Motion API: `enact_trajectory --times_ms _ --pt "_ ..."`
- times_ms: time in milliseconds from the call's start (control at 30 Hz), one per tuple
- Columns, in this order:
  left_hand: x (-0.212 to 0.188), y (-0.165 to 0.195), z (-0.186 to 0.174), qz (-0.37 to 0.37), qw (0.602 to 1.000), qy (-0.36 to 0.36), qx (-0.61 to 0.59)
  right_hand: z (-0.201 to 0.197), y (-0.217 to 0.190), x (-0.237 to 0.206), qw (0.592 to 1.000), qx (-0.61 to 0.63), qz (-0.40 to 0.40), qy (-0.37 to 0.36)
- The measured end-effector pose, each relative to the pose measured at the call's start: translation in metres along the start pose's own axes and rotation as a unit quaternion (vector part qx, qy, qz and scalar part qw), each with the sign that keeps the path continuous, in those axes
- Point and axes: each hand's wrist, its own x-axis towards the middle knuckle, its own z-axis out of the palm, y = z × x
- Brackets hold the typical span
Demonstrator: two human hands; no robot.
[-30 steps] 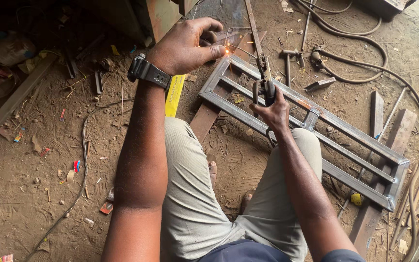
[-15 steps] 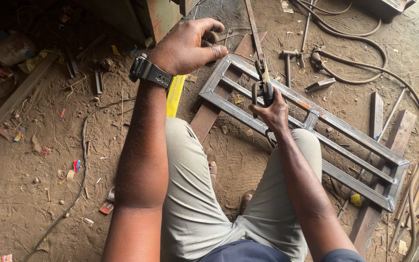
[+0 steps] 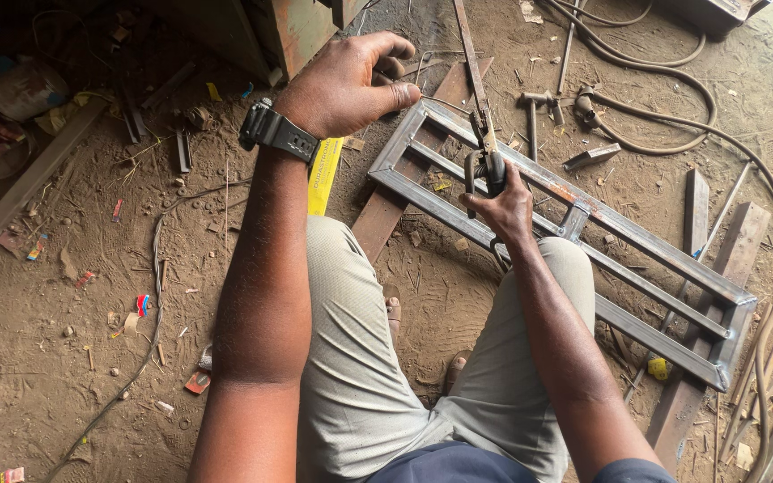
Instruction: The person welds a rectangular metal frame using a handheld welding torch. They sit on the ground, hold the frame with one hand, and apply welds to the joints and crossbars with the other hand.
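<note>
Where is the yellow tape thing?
In the head view, the yellow strip lies on the dirt floor, left of the metal frame, just under the left hand.

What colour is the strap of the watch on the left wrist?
Black. The watch strap shows best in the head view, on the wrist just below the raised left hand.

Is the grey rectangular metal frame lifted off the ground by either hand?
No: the grey rectangular metal frame lies flat on wooden planks, while the right hand grips a welding electrode holder over it.
</note>
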Motion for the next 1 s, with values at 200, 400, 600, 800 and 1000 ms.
enact_trajectory --times_ms 200,400,600,800,1000 --pt "0.0 -0.002 0.0 -0.012 1.0 -0.004 -0.002 0.003 -0.02 -0.008 0.968 -0.237 -0.059 -0.054" --pt "0.003 -0.002 0.001 0.004 1.0 -0.006 -0.013 0.0 -0.015 -0.009 0.995 -0.09 -0.036 -0.036" --pt "-0.001 -0.001 -0.002 -0.011 0.999 -0.018 -0.049 -0.009 0.002 0.001 0.983 0.1 0.148 0.045" --pt "0.002 0.001 -0.002 -0.005 0.999 -0.023 -0.037 -0.002 0.011 0.001 0.999 -0.029 0.039 0.015" --pt "0.001 0.005 0.001 -0.004 1.0 -0.015 0.0 0.007 0.014 0.004 0.999 -0.03 0.023 0.008"
